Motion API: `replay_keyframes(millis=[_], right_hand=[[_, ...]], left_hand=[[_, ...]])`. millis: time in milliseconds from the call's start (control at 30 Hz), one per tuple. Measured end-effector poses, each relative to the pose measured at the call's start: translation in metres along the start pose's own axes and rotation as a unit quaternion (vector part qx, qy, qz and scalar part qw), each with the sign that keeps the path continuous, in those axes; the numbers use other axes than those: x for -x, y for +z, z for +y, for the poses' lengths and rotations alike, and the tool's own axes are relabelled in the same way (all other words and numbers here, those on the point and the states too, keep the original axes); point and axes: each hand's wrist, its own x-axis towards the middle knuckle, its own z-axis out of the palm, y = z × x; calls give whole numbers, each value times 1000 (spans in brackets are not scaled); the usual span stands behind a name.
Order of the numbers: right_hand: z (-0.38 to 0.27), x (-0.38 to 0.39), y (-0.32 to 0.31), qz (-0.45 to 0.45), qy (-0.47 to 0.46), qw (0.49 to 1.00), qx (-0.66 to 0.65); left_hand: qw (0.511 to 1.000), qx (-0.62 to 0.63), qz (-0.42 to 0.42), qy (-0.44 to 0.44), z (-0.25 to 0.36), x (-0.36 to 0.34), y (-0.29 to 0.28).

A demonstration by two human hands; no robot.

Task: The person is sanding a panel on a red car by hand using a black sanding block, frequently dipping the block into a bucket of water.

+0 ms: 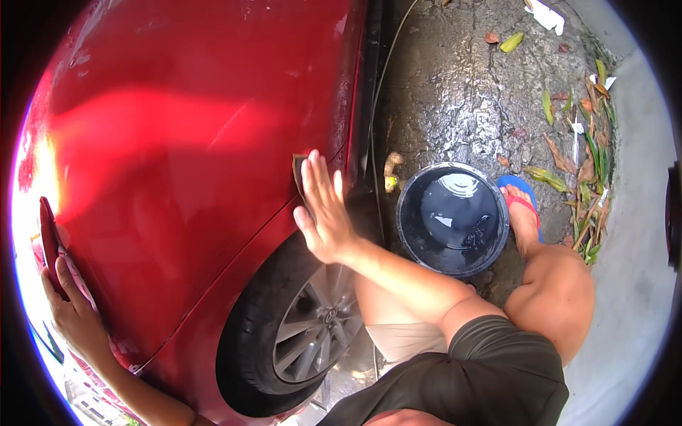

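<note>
Fingers stretched, my right hand presses a thin dark pad with a brownish edge against the side of a red car. Most of the pad is hidden under the fingers, so its exact kind is unclear. The hand is just above the front of a wheel with silver spokes. At the far left, my left hand has its fingers extended at the car's edge, beside an upright red part. Nothing shows in that hand.
A round black bucket with dark water stands on wet concrete right of the car. My foot in a blue flip-flop with a red strap is beside it. Dry and green leaves lie along a grey wall.
</note>
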Motion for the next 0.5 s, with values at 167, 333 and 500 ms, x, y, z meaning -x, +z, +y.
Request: replay_keyframes(millis=[167,333,500], right_hand=[[62,-195,-79,107,-7,989,106],[46,-149,-46,86,-19,992,86],[2,-34,-4,-21,-46,998,27]], left_hand=[[1000,2,-1,-6,15,-5,-1],[1000,-23,-12,-4,-2,-5,2],[999,-39,9,-12,-17,6,7]])
